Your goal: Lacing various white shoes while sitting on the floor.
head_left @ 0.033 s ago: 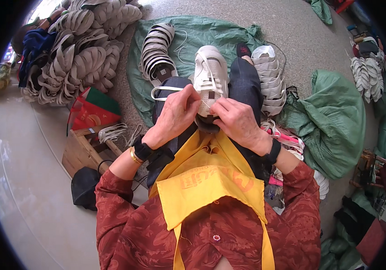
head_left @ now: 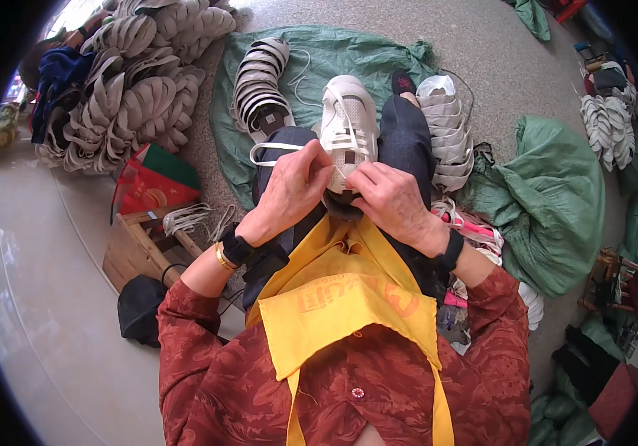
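Between dark-trousered legs (head_left: pixel 406 137), found one white sneaker (head_left: pixel 346 115), set with toe pointing away and dark collar near a yellow apron (head_left: pixel 348 297), over a green sheet (head_left: pixel 382 56). At the lacing, noted left hand (head_left: pixel 289 186) with thumb and forefinger pinched together on a white lace (head_left: pixel 274 145), and right hand (head_left: pixel 397 199) curled just beside it, fingertips bunched near the shoe opening, hold on lace not determinable. Outside each leg, recorded nested pale shoe pieces (head_left: pixel 444 137).
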### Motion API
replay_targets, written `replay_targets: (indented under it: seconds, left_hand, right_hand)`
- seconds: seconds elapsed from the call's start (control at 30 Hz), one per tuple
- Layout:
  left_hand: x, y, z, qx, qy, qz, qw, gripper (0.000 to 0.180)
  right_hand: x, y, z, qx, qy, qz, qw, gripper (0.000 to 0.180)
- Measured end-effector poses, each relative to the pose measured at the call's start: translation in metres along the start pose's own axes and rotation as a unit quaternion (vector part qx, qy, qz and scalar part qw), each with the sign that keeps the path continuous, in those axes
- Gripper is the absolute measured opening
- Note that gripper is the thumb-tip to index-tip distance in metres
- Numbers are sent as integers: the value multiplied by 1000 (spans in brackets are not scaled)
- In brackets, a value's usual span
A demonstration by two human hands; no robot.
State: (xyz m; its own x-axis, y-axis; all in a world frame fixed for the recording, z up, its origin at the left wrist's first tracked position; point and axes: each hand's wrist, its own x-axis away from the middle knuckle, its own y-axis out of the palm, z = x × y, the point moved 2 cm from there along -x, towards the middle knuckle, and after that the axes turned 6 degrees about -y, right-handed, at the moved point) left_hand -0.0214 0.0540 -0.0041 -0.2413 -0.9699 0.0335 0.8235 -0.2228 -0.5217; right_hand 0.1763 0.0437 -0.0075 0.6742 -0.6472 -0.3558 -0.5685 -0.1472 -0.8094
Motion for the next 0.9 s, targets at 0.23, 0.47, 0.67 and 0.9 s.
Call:
replay_targets:
  seconds: [0.23,0.47,0.67,0.9]
  left_hand:
    - [-3,5,-1,-12,-6,4,1000,9]
    - [-6,11,-2,-51,6,15,999,10]
    - [-12,11,2,-105,10,-12,994,8]
    - [-20,14,0,-62,35,-5,997,8]
  right_hand:
    - [4,4,7,2,-88,29,996,20]
    - [4,1,13,-91,-104,52,989,16]
    - [2,-3,12,-129,-83,76,985,15]
    - [1,-4,12,-152,-63,88,982,15]
